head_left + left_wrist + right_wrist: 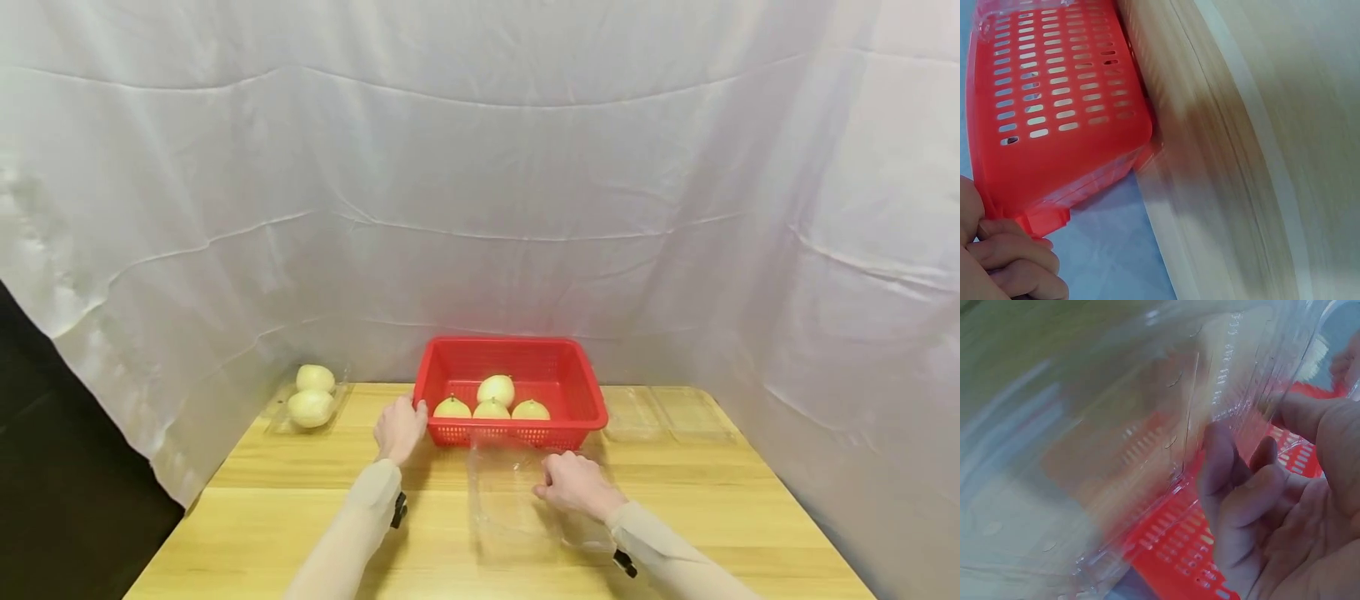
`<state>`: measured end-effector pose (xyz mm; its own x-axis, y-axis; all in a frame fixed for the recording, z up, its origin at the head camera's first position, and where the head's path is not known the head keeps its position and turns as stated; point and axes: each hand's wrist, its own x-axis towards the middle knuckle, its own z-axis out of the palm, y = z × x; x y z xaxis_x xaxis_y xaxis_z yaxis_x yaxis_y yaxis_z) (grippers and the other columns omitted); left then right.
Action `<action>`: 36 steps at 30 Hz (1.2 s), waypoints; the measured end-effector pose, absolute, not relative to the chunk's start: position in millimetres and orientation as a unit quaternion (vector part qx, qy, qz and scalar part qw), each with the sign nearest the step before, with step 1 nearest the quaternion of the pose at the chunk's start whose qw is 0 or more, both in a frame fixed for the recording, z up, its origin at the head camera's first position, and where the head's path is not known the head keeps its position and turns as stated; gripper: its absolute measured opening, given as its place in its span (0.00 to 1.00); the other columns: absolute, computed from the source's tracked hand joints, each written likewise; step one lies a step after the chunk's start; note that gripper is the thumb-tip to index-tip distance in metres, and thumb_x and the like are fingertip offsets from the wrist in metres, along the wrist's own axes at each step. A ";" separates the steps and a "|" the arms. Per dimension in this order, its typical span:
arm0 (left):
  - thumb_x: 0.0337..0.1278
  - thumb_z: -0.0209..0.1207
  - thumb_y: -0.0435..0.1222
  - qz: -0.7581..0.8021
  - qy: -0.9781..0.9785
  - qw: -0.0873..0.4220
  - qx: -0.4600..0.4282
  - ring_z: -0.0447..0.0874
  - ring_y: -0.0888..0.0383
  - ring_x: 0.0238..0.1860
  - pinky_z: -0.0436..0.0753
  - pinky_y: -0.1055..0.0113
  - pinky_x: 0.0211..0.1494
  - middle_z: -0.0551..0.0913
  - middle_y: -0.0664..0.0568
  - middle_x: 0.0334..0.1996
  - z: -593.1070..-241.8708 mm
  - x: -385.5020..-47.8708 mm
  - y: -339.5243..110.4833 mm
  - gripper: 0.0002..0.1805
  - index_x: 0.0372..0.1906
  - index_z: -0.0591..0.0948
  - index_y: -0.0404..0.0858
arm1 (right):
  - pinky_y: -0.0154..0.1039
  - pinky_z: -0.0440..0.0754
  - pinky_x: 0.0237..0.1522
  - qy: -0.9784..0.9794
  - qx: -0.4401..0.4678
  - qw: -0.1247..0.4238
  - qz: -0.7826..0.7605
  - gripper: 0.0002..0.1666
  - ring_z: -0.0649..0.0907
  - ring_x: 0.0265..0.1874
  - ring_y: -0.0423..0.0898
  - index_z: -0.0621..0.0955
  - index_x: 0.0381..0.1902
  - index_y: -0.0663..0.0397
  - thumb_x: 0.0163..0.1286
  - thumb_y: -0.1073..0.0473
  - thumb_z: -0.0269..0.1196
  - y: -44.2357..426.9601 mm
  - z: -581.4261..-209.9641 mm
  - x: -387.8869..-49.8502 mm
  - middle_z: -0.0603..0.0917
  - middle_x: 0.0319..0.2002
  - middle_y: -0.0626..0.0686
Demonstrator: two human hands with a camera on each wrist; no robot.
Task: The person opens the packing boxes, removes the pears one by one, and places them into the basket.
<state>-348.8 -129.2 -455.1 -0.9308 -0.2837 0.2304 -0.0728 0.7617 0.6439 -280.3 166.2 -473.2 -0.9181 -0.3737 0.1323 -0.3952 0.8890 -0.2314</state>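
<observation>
My left hand [400, 429] grips the left rim of a red plastic basket [592, 408], its fingers curled round the edge in the left wrist view. Inside the basket lie several round pale-yellow fruits [496, 390], some with a short stem; their kind is hard to tell. With my right hand [581, 483] I pinch the edge of a clear plastic container [510, 508] in front of the basket. Close up in the right wrist view, thumb and fingers [1219, 447] meet at the ridged edge of the see-through plastic [1172, 412].
At the back left, two similar yellow fruits [311, 408] sit in another clear container [281, 425]. An open clear container [633, 414] lies right of the basket on the wooden table [712, 517]. A pale curtain [510, 183] hangs behind and on both sides.
</observation>
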 end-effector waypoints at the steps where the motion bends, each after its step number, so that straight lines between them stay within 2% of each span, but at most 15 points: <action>1: 0.66 0.52 0.45 -0.333 -0.924 0.160 0.096 0.82 0.48 0.34 0.75 0.54 0.31 0.83 0.49 0.28 -455.4 -348.7 -129.0 0.15 0.47 0.83 0.42 | 0.44 0.72 0.22 -0.971 0.196 0.042 0.127 0.19 0.74 0.19 0.41 0.72 0.15 0.43 0.54 0.49 0.71 168.9 -473.4 -279.4 0.73 0.15 0.41; 8: 0.66 0.52 0.47 -0.324 -0.926 0.168 0.092 0.84 0.46 0.34 0.75 0.53 0.29 0.84 0.47 0.30 -457.5 -349.8 -129.6 0.15 0.44 0.84 0.43 | 0.39 0.66 0.19 -0.968 0.197 0.035 0.151 0.24 0.68 0.15 0.39 0.69 0.10 0.44 0.53 0.50 0.72 188.3 -472.1 -271.5 0.67 0.12 0.40; 12: 0.66 0.52 0.47 -0.326 -0.926 0.166 0.091 0.84 0.47 0.34 0.75 0.54 0.29 0.83 0.49 0.28 -456.5 -351.2 -129.7 0.14 0.41 0.83 0.44 | 0.37 0.64 0.19 -0.972 0.177 0.023 0.154 0.27 0.67 0.14 0.39 0.68 0.10 0.44 0.51 0.45 0.73 195.0 -474.0 -270.2 0.65 0.11 0.40; 16: 0.66 0.52 0.46 -0.327 -0.925 0.169 0.089 0.83 0.47 0.33 0.75 0.53 0.29 0.83 0.49 0.27 -455.2 -351.1 -130.0 0.13 0.39 0.83 0.44 | 0.37 0.66 0.19 -0.973 0.168 0.010 0.158 0.26 0.69 0.14 0.39 0.70 0.11 0.43 0.48 0.41 0.74 195.6 -475.4 -271.0 0.68 0.11 0.40; 20: 0.66 0.52 0.46 -0.327 -0.925 0.170 0.089 0.84 0.47 0.34 0.75 0.53 0.30 0.85 0.48 0.30 -455.6 -349.8 -130.1 0.15 0.44 0.84 0.43 | 0.38 0.67 0.19 -0.973 0.171 -0.011 0.152 0.25 0.71 0.14 0.40 0.72 0.11 0.43 0.47 0.40 0.74 191.7 -476.4 -270.6 0.72 0.12 0.41; 26: 0.66 0.52 0.46 -0.331 -0.924 0.164 0.096 0.84 0.47 0.34 0.76 0.52 0.32 0.85 0.48 0.31 -457.3 -348.1 -129.6 0.16 0.46 0.84 0.42 | 0.37 0.70 0.15 -0.971 0.172 -0.045 0.159 0.23 0.73 0.10 0.40 0.73 0.11 0.43 0.48 0.43 0.75 185.9 -476.1 -268.7 0.73 0.11 0.42; 32: 0.67 0.52 0.46 -0.325 -0.927 0.164 0.095 0.84 0.47 0.35 0.76 0.53 0.32 0.84 0.49 0.30 -457.0 -350.1 -128.5 0.15 0.45 0.83 0.43 | 0.36 0.75 0.10 -0.966 0.139 -0.110 0.186 0.21 0.76 0.08 0.41 0.74 0.13 0.47 0.51 0.49 0.74 186.1 -468.7 -267.0 0.76 0.10 0.47; 36: 0.66 0.52 0.46 -0.325 -0.926 0.168 0.096 0.84 0.47 0.34 0.76 0.53 0.30 0.84 0.48 0.29 -457.4 -350.7 -128.7 0.15 0.45 0.84 0.43 | 0.38 0.77 0.12 -0.968 0.123 -0.129 0.177 0.22 0.78 0.09 0.43 0.75 0.14 0.48 0.54 0.46 0.73 185.1 -467.2 -265.8 0.79 0.12 0.50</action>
